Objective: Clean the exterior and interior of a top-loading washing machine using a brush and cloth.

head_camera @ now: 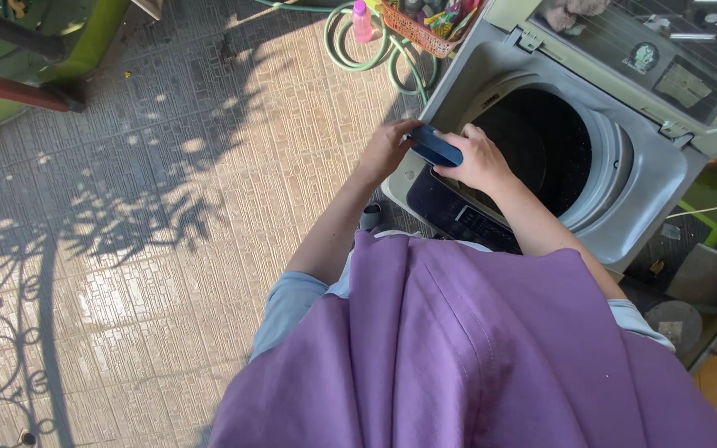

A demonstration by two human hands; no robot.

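At washer [624, 178] rim: your left hand [385, 149] and right hand [481, 159] both clamping blue case [436, 146], steadying it over control panel [458, 217].

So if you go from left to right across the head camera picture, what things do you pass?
Green bench → green hose → left hand → blue object held in both hands → right hand → washing machine drum → open lid.
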